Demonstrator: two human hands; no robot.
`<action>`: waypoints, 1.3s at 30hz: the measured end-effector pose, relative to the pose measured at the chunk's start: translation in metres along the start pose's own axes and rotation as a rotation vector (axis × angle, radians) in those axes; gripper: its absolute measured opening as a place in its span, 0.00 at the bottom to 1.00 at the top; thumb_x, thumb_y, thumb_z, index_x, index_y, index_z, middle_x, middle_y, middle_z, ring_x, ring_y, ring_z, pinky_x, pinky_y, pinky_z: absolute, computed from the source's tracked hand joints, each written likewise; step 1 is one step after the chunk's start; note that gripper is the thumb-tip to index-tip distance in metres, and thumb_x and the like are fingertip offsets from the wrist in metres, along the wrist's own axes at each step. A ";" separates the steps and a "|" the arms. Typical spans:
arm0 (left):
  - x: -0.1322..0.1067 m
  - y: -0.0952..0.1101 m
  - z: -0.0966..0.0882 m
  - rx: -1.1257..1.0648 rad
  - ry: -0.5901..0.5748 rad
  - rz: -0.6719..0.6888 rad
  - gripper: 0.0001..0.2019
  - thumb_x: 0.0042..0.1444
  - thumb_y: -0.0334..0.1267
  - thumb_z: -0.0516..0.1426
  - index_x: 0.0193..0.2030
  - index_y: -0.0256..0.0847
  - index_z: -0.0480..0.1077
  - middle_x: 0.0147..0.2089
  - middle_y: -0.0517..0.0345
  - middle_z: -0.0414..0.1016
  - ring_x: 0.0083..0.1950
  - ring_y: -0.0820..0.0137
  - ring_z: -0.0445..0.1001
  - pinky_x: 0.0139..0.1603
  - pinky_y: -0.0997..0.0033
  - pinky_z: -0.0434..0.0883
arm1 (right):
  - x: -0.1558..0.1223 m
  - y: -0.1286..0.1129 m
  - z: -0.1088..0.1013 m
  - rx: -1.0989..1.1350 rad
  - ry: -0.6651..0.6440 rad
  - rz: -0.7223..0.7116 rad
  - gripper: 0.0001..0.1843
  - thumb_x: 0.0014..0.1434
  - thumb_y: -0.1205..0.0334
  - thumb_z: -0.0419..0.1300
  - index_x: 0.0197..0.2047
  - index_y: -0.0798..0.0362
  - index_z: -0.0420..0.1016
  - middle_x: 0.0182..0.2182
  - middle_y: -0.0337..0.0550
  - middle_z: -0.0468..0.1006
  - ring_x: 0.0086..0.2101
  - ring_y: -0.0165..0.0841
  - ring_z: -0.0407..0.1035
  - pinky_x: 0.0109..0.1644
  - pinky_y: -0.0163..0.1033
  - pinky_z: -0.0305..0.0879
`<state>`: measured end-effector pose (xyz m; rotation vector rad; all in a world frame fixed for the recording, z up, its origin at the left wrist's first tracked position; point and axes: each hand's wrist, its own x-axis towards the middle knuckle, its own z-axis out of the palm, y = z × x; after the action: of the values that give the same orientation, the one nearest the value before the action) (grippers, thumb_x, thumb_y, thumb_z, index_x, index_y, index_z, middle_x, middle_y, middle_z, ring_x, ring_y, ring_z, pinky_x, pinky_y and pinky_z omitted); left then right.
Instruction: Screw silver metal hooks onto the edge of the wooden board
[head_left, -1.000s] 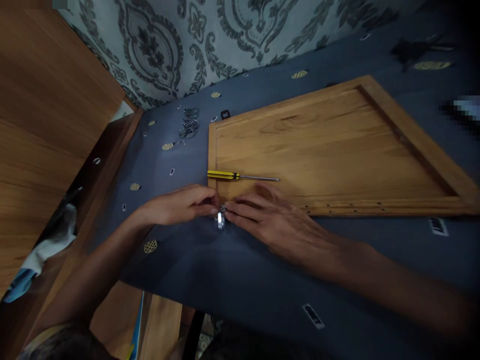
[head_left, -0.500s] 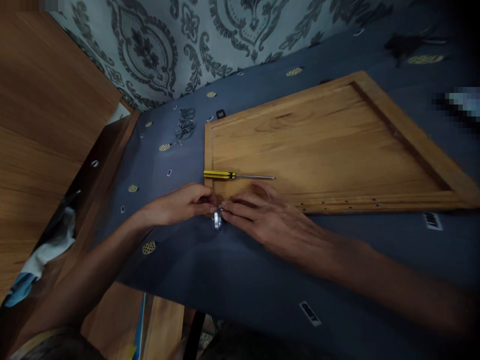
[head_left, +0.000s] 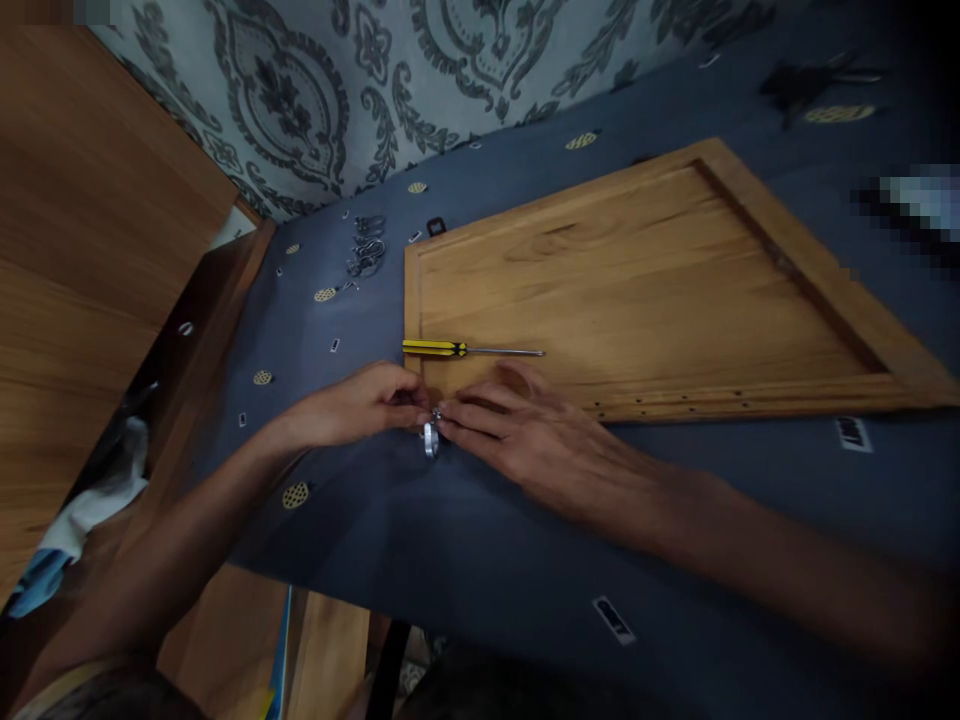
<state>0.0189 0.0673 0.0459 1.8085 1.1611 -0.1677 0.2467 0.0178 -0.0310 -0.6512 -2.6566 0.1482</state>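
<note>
A silver cabinet hinge (head_left: 430, 440) sits at the near left corner of a wooden cabinet door (head_left: 600, 290), its round end hanging over the edge. From the left, my left hand (head_left: 371, 405) pinches the hinge with thumb and forefinger. My right hand (head_left: 525, 435) reaches in from the other side, its fingertips closed together on the same hinge, palm down over the door's near edge. Just beyond the fingers, a screwdriver (head_left: 435, 348) with a yellow and black handle lies on the door. The fingertips hide part of the hinge and any small screw there.
More metal hinges (head_left: 366, 258) lie in a pile on the dark blue patterned cloth (head_left: 337, 540), with small screws (head_left: 349, 286) near them. A dark buckle-like piece (head_left: 436, 227) touches the door's far edge. A black object (head_left: 806, 88) rests at the far right. Wooden furniture (head_left: 90, 250) stands left.
The view has shifted slightly, so everything sits a little further left. Both hands stay at the hinge with almost the same hold.
</note>
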 end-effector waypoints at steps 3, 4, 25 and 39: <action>0.002 -0.002 -0.001 0.012 0.006 -0.017 0.13 0.59 0.46 0.59 0.36 0.37 0.72 0.30 0.61 0.70 0.31 0.73 0.65 0.31 0.75 0.61 | 0.002 -0.002 -0.002 0.001 -0.035 0.020 0.17 0.73 0.70 0.50 0.59 0.54 0.75 0.54 0.48 0.82 0.54 0.46 0.71 0.64 0.62 0.63; 0.003 -0.003 -0.001 0.008 0.007 -0.014 0.12 0.58 0.46 0.60 0.35 0.37 0.72 0.30 0.61 0.70 0.31 0.73 0.65 0.31 0.75 0.61 | 0.002 -0.003 -0.003 0.000 -0.041 0.028 0.18 0.73 0.70 0.50 0.59 0.54 0.75 0.54 0.48 0.82 0.54 0.46 0.71 0.65 0.62 0.63; -0.021 -0.011 0.016 -0.136 0.251 0.138 0.17 0.63 0.52 0.60 0.40 0.37 0.72 0.35 0.59 0.72 0.38 0.70 0.70 0.41 0.71 0.69 | -0.001 0.000 -0.001 -0.003 0.031 -0.001 0.18 0.70 0.72 0.53 0.58 0.53 0.75 0.53 0.49 0.82 0.53 0.44 0.71 0.63 0.61 0.64; -0.024 -0.040 0.064 0.016 0.594 0.334 0.27 0.57 0.56 0.68 0.56 0.42 0.76 0.48 0.53 0.71 0.52 0.63 0.71 0.57 0.63 0.71 | -0.002 0.002 0.001 -0.023 0.058 -0.027 0.22 0.64 0.77 0.54 0.57 0.53 0.75 0.54 0.49 0.82 0.53 0.45 0.72 0.62 0.59 0.64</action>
<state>-0.0026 0.0073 -0.0013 2.1042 1.2218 0.5919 0.2487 0.0185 -0.0334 -0.6169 -2.6142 0.0897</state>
